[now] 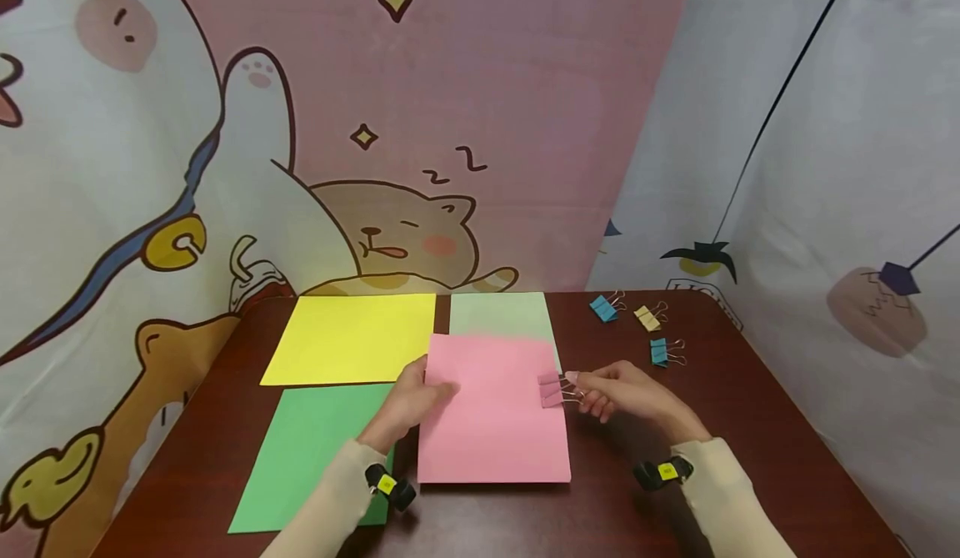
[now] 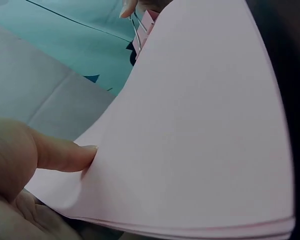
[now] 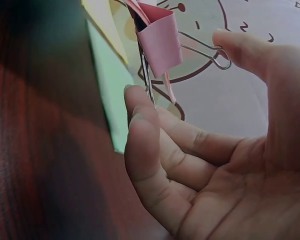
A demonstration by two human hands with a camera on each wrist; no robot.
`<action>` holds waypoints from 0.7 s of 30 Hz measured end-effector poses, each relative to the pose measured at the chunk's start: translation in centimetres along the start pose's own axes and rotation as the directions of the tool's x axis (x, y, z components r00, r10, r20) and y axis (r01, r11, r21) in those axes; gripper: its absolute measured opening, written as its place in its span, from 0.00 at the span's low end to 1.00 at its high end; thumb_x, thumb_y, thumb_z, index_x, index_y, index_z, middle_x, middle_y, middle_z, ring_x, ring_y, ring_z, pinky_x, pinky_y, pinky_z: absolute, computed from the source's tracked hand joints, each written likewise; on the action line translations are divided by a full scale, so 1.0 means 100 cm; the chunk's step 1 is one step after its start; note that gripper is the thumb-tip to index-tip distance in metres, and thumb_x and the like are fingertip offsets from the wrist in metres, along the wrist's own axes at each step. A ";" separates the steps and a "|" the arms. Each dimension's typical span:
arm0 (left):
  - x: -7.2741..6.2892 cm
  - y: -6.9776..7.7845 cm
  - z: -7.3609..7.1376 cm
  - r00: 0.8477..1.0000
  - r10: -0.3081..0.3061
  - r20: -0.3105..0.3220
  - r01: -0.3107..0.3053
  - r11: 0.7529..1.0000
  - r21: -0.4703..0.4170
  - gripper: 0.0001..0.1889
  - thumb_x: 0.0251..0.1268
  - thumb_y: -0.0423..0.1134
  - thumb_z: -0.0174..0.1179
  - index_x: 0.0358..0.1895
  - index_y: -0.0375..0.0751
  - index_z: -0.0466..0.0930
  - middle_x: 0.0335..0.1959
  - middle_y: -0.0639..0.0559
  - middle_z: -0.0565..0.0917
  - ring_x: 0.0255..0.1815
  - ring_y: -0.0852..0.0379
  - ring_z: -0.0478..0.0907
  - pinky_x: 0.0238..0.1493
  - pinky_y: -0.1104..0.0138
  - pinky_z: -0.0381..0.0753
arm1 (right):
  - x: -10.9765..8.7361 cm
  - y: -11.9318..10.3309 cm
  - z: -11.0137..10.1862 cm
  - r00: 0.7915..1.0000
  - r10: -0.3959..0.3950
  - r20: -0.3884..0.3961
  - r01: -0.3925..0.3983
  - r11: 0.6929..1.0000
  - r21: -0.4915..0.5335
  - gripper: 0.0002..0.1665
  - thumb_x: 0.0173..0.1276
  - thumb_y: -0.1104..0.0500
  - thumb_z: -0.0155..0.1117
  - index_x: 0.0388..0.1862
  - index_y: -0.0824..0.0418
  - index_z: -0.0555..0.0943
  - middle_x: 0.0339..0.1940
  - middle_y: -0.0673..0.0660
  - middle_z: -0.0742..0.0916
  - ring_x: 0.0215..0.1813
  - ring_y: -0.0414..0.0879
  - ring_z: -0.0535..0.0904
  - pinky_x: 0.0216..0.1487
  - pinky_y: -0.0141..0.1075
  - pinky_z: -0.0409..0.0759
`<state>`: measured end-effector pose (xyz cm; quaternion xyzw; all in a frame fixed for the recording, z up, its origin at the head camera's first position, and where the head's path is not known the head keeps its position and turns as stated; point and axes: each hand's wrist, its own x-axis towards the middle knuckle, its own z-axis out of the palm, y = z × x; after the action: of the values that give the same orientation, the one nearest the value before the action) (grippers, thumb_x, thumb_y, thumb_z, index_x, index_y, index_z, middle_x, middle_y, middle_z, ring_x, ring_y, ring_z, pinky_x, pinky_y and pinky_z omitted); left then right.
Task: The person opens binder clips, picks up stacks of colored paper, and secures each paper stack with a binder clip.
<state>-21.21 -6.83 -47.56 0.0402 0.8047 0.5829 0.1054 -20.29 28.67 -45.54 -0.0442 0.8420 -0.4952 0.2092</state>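
A stack of pink paper (image 1: 491, 433) is held up over the table, its sheet edges showing at the bottom in the left wrist view. My left hand (image 1: 408, 399) grips its left edge, the thumb (image 2: 65, 154) on top and the fingers hidden underneath. On the right edge sits a pink binder clip (image 1: 551, 391), its wire handles pointing right. My right hand (image 1: 626, 393) is at those handles, thumb at one and fingertips at the other. Seen from the right wrist, the clip body (image 3: 161, 42) straddles the paper edge, with its handles spread apart.
Yellow paper (image 1: 348, 337), green paper (image 1: 300, 458) and pale green paper (image 1: 498, 312) lie flat on the dark table (image 1: 750, 458). At the back right are a blue clip (image 1: 603, 308), a yellow clip (image 1: 647, 318) and another blue clip (image 1: 659, 352). A cartoon-printed curtain (image 1: 525, 124) hangs behind.
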 end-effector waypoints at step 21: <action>-0.013 -0.020 0.016 0.995 -0.094 0.045 0.083 0.976 0.202 0.29 0.61 0.38 0.71 0.64 0.30 0.73 0.51 0.38 0.85 0.42 0.49 0.82 0.47 0.53 0.85 | -0.008 0.018 0.012 0.997 0.060 0.058 -0.053 0.992 -0.111 0.30 0.73 0.37 0.62 0.37 0.65 0.87 0.29 0.57 0.89 0.28 0.46 0.84 0.34 0.39 0.86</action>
<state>-19.46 -6.17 -49.77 0.0308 0.8571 0.4924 0.1485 -18.90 28.83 -47.28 -0.0472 0.8620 -0.4405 0.2461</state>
